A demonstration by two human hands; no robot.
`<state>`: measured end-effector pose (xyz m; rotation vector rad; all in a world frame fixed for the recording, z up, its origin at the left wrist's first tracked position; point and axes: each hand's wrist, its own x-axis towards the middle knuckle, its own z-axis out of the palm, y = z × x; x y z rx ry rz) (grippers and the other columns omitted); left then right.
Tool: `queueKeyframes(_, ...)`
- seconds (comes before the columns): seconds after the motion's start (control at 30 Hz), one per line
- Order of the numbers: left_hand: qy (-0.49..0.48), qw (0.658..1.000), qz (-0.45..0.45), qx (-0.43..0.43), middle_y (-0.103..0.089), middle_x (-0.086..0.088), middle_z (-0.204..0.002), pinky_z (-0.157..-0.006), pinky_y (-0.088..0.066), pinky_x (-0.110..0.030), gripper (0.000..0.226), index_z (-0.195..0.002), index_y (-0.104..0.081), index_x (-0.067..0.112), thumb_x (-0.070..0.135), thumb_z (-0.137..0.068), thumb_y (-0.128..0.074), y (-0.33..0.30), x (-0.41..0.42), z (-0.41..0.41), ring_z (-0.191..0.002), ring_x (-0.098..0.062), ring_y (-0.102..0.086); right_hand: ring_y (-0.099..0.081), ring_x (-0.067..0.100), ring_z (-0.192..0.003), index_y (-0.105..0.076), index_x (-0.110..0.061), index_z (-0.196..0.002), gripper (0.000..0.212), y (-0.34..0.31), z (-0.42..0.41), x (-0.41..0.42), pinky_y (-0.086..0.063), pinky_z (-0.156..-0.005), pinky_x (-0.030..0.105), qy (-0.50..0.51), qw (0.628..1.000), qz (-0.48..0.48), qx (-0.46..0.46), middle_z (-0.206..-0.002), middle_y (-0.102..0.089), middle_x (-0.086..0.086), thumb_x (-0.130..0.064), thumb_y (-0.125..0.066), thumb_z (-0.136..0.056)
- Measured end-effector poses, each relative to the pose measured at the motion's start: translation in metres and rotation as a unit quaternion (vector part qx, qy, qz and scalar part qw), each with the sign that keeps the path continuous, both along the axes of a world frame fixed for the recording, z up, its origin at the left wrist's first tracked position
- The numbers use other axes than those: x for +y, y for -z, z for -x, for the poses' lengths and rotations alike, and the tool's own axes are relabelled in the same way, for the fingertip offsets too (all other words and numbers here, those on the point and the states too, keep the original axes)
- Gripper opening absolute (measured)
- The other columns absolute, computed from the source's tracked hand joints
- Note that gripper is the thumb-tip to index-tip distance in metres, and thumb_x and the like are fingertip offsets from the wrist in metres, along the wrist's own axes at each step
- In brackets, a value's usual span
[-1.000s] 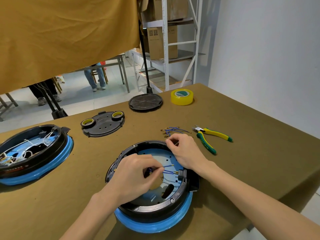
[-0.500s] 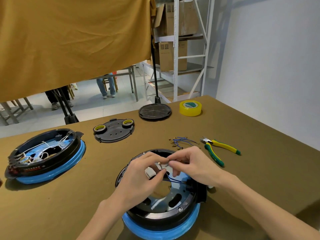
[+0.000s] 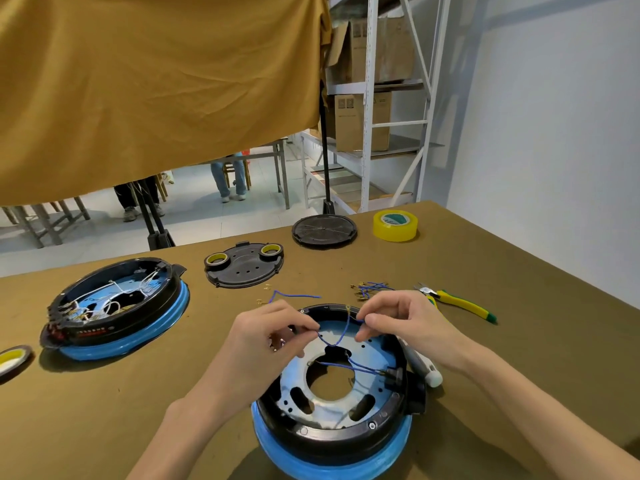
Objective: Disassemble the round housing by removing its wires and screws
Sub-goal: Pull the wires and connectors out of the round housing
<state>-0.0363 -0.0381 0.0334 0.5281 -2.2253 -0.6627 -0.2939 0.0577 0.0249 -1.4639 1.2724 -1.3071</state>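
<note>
Holding a blue wire point(image 3: 335, 341) in both hands above the round housing point(image 3: 332, 403), which is sitting on the brown table point(image 3: 519, 358) directly in front of me. I am pinching one end between thumb and fingertip of my left hand point(image 3: 266, 344), and my right hand point(image 3: 405, 323) is pinching the other end the same way; the wire is sagging in a V between the two pinches, over the far half of the housing. More blue wires point(image 3: 360, 367) are lying across the housing's metal plate, running to a black connector point(image 3: 393, 375) on its right rim. A white pen-like tool point(image 3: 424, 367) is lying just beside that rim, partly under my right wrist. Beyond the housing, a loose blue wire point(image 3: 294, 295) is lying on the table, and a small heap of removed wires point(image 3: 372, 289) is sitting next to the yellow-green pliers point(image 3: 457, 303). Well to the left of the housing a second housing point(image 3: 117, 306) is standing, white wiring inside. Farther back from the housing are a black cover plate point(image 3: 244, 268), a round black disc point(image 3: 324, 229) and a yellow tape roll point(image 3: 395, 225).
</note>
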Motion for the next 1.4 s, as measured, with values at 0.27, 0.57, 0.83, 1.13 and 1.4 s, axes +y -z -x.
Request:
queueKeyframes(0.27,0.022,0.985,0.128,-0.112,-0.066,0.016,-0.104,-0.078,-0.057,-0.032,0.014,-0.108,-0.079,0.023,0.02,-0.097,-0.071,-0.014,-0.003,0.007,-0.086,-0.005,-0.068,-0.072,0.021,-0.099,-0.076,-0.013,-0.102,0.028,-0.024,0.001,-0.009,-0.057,-0.09,0.03,0.052,0.995,-0.044,0.07,-0.1,-0.077,0.005,-0.03,-0.055,-0.104)
queueKeyframes(0.57,0.028,0.985,0.09,-0.146,-0.058,0.019,-0.106,-0.079,-0.056,-0.032,0.012,-0.109,-0.074,0.026,0.023,-0.101,-0.065,-0.007,-0.012,0.014,-0.09,-0.002,-0.067,-0.061,0.014,-0.071,-0.078,-0.012,-0.098,0.019,-0.028,0.004,-0.018,-0.051,-0.068,0.029,-0.052,0.983,-0.109,0.14,-0.086,-0.075,0.011,-0.027,-0.066,-0.099)
queueKeyframes(0.83,-0.018,0.991,0.13,-0.025,-0.07,0.008,-0.098,-0.07,-0.058,-0.034,0.014,-0.103,-0.08,0.015,0.008,-0.092,-0.076,-0.002,-0.019,0.021,-0.079,-0.012,-0.068,-0.064,0.017,-0.065,-0.08,-0.014,-0.096,0.01,-0.013,0.019,-0.021,-0.05,-0.06,0.024,0.014,0.994,-0.076,0.071,-0.086,-0.077,0.014,-0.016,-0.071,-0.095)
queueKeyframes(1.13,-0.005,0.999,0.023,-0.023,-0.067,0.02,-0.117,-0.091,-0.058,-0.03,0.045,-0.136,-0.065,0.029,0.008,-0.096,-0.071,0.018,-0.033,0.051,-0.096,0.001,-0.07,-0.068,0.018,-0.056,-0.076,-0.008,-0.086,0.003,-0.001,0.045,-0.037,-0.052,-0.055,0.025,0.178,0.979,-0.011,0.101,-0.07,-0.075,0.01,-0.009,-0.079,-0.087)
queueKeyframes(1.4,-0.107,0.992,-0.06,0.009,-0.068,0.034,-0.109,-0.091,-0.045,-0.011,0.036,-0.107,-0.069,0.047,0.012,-0.099,-0.066,0.04,-0.05,0.031,-0.11,0.007,-0.062,-0.071,0.019,-0.059,-0.075,-0.01,-0.085,0.005,0.017,0.099,-0.068,-0.058,-0.062,0.027,0.229,0.954,-0.058,0.183,-0.069,-0.075,0.007,-0.009,-0.08,-0.085)
